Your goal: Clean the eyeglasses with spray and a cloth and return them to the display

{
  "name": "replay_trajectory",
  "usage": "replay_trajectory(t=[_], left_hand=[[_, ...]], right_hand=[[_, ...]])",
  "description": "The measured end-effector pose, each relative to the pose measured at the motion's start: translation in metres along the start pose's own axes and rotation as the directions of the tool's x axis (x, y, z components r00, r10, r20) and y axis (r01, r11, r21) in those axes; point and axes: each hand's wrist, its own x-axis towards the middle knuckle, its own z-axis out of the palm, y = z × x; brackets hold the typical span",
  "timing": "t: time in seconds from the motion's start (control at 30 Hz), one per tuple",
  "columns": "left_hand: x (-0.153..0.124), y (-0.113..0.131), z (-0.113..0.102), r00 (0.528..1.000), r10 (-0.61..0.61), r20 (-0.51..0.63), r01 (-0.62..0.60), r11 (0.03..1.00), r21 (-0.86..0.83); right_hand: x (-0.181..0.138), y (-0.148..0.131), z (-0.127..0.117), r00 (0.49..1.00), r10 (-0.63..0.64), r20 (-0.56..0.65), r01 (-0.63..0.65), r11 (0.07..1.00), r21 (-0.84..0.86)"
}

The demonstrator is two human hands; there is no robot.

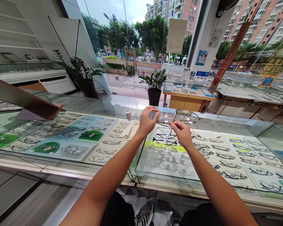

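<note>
Both my hands reach out over a glass display counter (155, 169). My left hand (147, 121) is closed in a pinch on something small and pale, possibly a wipe or cloth, which I cannot make out. My right hand (182, 133) is closed on the thin black frame of a pair of glasses (163, 123), held just above the glass top. Another dark pair of glasses (163, 138) lies on the glass directly below my hands. A small white bottle (128, 113) and a beige cloth (130, 129) rest on the counter to the left of my left hand.
Under the glass lie several rows of eyeglass frames (226, 155) on white and green cards. Two potted plants (154, 86) stand by the shop window. A wooden table (187, 99) sits beyond the counter. A brown slanted board (25, 100) juts in at left.
</note>
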Motion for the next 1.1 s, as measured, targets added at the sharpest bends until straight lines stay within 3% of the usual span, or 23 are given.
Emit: replay_trajectory(t=[0.07,0.13,0.23,0.3,0.37,0.53,0.67,0.83,0.9,0.97,1.03,1.1], left_hand=[[0.011,-0.012,-0.014,0.961,-0.005,-0.276,0.073,0.969,0.237],[0.021,-0.031,-0.03,0.88,-0.084,-0.468,0.276,0.892,0.359],[0.032,-0.068,-0.051,0.754,-0.332,-0.567,0.586,0.731,0.351],[0.035,-0.092,-0.061,0.689,-0.531,-0.493,0.707,0.642,0.296],[0.034,-0.11,-0.067,0.648,-0.646,-0.403,0.757,0.606,0.246],[0.032,-0.12,-0.069,0.663,-0.662,-0.349,0.74,0.651,0.17],[0.034,-0.1,-0.055,0.745,-0.624,-0.235,0.649,0.76,0.039],[0.029,-0.052,-0.023,0.823,-0.556,0.117,0.566,0.79,-0.233],[0.024,-0.031,-0.015,0.791,-0.466,0.397,0.612,0.617,-0.495],[0.018,-0.015,-0.011,0.738,-0.375,0.56,0.673,0.469,-0.572],[0.014,-0.004,-0.009,0.703,-0.338,0.626,0.708,0.413,-0.573],[0.011,0.001,-0.007,0.69,-0.329,0.644,0.719,0.417,-0.557]], right_hand=[[0.001,0.001,-0.003,1.0,-0.019,-0.007,0.019,1.0,-0.013],[0.002,0.001,-0.005,0.999,-0.032,-0.008,0.032,0.999,-0.018],[0.003,0.003,-0.006,0.999,-0.05,-0.004,0.05,0.998,-0.025],[0.003,0.004,-0.006,0.998,-0.059,-0.002,0.059,0.998,-0.034],[0.004,0.006,-0.006,0.998,-0.062,-0.001,0.062,0.997,-0.04],[0.006,0.006,-0.005,0.998,-0.062,0.002,0.062,0.997,-0.04],[0.006,0.005,-0.006,0.999,-0.054,0.001,0.054,0.998,-0.023],[0.005,0.003,-0.005,0.998,-0.036,0.045,0.033,0.998,0.056],[0.005,0.002,-0.004,0.997,-0.034,0.074,0.028,0.996,0.082],[0.004,0.001,-0.003,0.995,-0.031,0.093,0.021,0.995,0.099],[0.004,0.0,-0.002,0.995,-0.023,0.101,0.011,0.993,0.12],[0.004,-0.002,-0.002,0.993,-0.008,0.121,-0.01,0.989,0.145]])
